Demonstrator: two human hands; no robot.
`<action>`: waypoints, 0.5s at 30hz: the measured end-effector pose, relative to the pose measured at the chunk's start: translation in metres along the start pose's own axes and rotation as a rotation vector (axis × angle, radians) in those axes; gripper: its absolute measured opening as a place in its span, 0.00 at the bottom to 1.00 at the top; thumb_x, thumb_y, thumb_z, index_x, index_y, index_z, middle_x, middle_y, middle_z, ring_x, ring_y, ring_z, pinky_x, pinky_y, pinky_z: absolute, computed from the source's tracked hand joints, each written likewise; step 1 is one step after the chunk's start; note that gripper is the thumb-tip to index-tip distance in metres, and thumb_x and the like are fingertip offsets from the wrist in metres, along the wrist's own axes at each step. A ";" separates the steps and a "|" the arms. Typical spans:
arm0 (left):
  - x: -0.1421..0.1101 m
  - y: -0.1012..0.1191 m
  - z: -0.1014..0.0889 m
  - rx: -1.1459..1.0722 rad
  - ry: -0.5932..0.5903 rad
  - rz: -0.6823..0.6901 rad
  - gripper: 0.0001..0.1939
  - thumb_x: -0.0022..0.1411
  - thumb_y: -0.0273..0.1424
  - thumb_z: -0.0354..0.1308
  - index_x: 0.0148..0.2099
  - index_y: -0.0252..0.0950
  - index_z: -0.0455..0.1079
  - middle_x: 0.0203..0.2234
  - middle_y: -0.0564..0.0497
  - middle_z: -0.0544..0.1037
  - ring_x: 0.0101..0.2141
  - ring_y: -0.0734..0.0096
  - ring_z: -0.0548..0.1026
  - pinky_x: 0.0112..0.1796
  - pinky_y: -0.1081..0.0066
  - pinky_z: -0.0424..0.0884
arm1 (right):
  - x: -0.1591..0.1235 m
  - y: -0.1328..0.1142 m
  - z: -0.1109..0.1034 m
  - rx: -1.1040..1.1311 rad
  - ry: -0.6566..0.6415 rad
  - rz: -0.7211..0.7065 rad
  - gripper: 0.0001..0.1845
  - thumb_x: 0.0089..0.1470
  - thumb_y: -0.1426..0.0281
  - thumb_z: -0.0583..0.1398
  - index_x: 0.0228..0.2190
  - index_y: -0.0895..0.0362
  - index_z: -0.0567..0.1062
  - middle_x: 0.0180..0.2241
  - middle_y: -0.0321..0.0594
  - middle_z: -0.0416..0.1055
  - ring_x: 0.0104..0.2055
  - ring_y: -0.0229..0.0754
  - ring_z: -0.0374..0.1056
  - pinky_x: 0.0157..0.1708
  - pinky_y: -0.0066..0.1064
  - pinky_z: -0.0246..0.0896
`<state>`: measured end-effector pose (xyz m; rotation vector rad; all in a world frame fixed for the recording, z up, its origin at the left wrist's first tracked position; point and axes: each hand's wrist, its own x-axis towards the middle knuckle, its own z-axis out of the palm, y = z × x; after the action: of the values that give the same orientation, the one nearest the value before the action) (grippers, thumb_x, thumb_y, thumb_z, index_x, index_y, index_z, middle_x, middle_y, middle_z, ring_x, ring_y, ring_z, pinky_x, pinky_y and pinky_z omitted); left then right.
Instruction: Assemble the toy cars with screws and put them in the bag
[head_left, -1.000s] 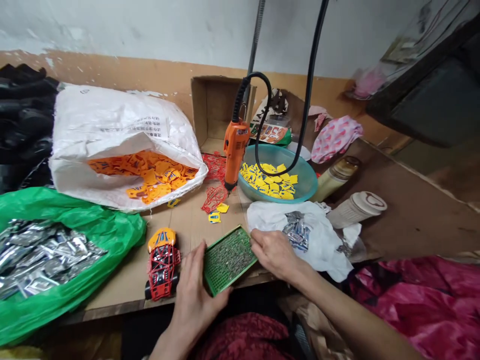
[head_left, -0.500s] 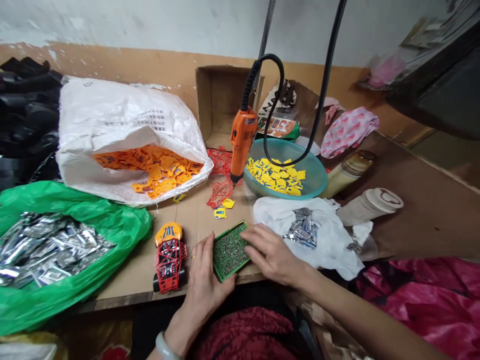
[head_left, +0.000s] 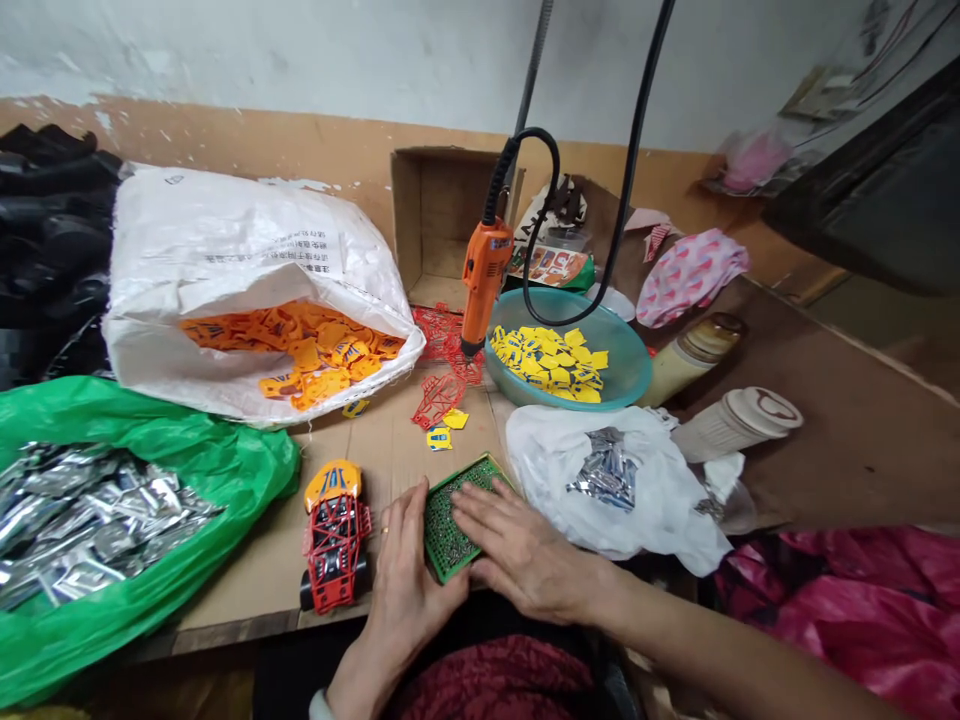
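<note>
A green tray of small screws [head_left: 450,505] lies at the near edge of the cardboard-covered table [head_left: 375,450]. My left hand [head_left: 405,570] rests against the tray's left side, fingers stretched along it, a ring on one finger. My right hand [head_left: 517,550] lies flat on top of the tray with fingers spread. Just left of my left hand stands a red toy car with an orange top [head_left: 334,535].
An orange electric screwdriver [head_left: 480,285] hangs on a cable over a teal bowl of yellow parts [head_left: 626,350]. A white sack of orange parts [head_left: 225,290], a green bag of silver packets [head_left: 187,460], a white bag [head_left: 622,490], a cardboard box [head_left: 435,220] and two lidded bottles [head_left: 739,420] crowd the table.
My right hand has slid leftward from the tray's right edge onto its top. The tray has come nearer to the table's near edge.
</note>
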<state>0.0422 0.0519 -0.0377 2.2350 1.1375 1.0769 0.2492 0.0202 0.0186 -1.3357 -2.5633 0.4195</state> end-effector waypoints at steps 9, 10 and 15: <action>0.003 0.005 0.002 0.010 0.037 -0.001 0.46 0.54 0.27 0.64 0.71 0.34 0.48 0.55 0.35 0.68 0.55 0.44 0.68 0.55 0.42 0.68 | -0.002 0.015 -0.003 -0.059 0.047 0.110 0.26 0.69 0.65 0.54 0.61 0.67 0.69 0.64 0.60 0.64 0.69 0.58 0.57 0.68 0.61 0.48; 0.004 0.006 0.001 0.010 0.037 -0.003 0.46 0.53 0.27 0.64 0.71 0.34 0.48 0.55 0.35 0.68 0.55 0.44 0.68 0.55 0.41 0.68 | -0.003 0.016 -0.003 -0.065 0.067 0.120 0.25 0.69 0.66 0.54 0.61 0.66 0.69 0.64 0.60 0.65 0.68 0.58 0.59 0.68 0.62 0.48; 0.002 0.004 0.001 -0.005 0.045 -0.002 0.45 0.55 0.27 0.63 0.71 0.35 0.48 0.56 0.35 0.68 0.56 0.45 0.68 0.54 0.44 0.70 | 0.000 0.002 0.004 -0.078 0.117 0.169 0.26 0.68 0.66 0.55 0.61 0.69 0.68 0.64 0.62 0.64 0.69 0.61 0.56 0.68 0.63 0.48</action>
<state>0.0459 0.0516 -0.0347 2.2155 1.1533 1.1338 0.2491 0.0206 0.0141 -1.5627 -2.4042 0.2636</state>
